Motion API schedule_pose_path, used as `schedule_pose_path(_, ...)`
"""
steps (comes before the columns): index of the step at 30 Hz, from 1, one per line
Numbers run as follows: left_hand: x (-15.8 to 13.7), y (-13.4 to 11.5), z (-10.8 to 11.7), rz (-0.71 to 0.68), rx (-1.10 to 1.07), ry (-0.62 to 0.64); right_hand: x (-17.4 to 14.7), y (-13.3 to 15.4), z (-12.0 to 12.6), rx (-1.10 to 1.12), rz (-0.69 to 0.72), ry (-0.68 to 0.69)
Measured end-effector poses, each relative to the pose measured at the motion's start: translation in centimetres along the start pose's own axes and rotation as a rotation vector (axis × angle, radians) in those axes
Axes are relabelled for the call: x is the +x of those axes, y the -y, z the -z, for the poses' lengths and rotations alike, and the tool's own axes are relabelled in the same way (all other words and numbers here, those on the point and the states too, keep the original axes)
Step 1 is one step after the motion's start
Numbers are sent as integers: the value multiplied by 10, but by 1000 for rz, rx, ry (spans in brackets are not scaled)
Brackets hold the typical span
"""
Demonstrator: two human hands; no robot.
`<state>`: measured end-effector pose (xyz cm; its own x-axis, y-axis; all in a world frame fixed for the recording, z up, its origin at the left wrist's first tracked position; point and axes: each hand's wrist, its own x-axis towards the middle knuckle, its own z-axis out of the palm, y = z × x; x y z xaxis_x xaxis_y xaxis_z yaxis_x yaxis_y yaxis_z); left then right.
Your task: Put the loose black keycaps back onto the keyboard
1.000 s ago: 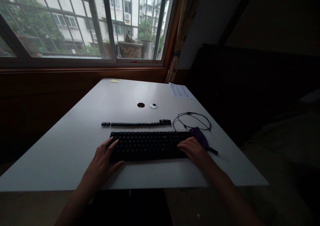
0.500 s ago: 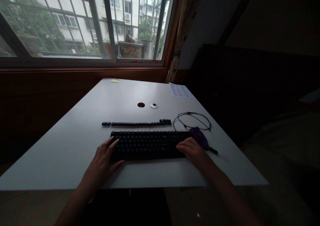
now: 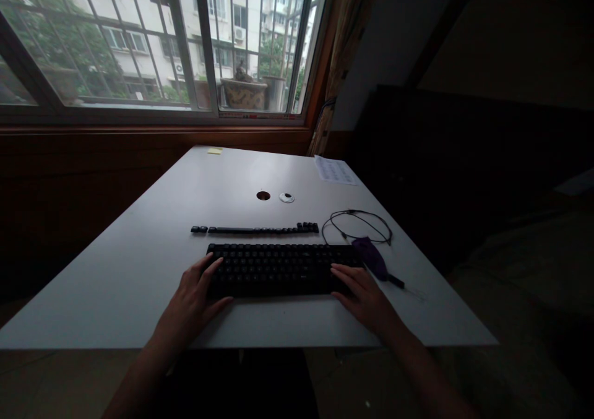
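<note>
A black keyboard [image 3: 273,270] lies flat on the white table, its long side facing me. My left hand [image 3: 192,292] rests against its left end, fingers apart on the edge and the thumb stretched along the front corner. Over the number pad at the right end, my right hand [image 3: 364,292] lies with fingers spread and the thumb by the front edge. Neither hand is wrapped round anything. Behind the keyboard, loose black keycaps [image 3: 255,229] stand in a row, a long one among them, with a few more stacked at the right.
A thin black cable [image 3: 355,212] lies coiled at the right, beside a purple cloth [image 3: 371,258] and a dark-handled tool with thin wires [image 3: 396,281]. Farther back are a cable hole [image 3: 263,195], its round cover [image 3: 286,197], a printed sheet [image 3: 336,171] and a yellow note [image 3: 215,150].
My right hand has opened from bunched fingertips to spread fingers over the number pad, its thumb now showing at the front edge. My left hand stays at the keyboard's left end.
</note>
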<state>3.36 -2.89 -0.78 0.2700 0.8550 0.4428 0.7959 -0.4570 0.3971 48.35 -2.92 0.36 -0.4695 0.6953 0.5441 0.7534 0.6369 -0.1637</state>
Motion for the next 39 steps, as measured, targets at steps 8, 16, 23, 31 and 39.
schedule_pose_path(8,0,0,1,-1,1,1,-9,2,-6,-37,-62,79)
schedule_pose_path(16,-1,1,-1,-1,3,-11,-12,-1,-9,-19,-138,49)
schedule_pose_path(23,0,0,0,-5,8,-6,-11,5,-5,-17,-143,12)
schedule_pose_path(31,0,1,0,-4,1,-8,-9,14,5,-23,-169,-19)
schedule_pose_path(39,0,-2,2,6,-5,-7,-10,14,6,-51,-193,-44)
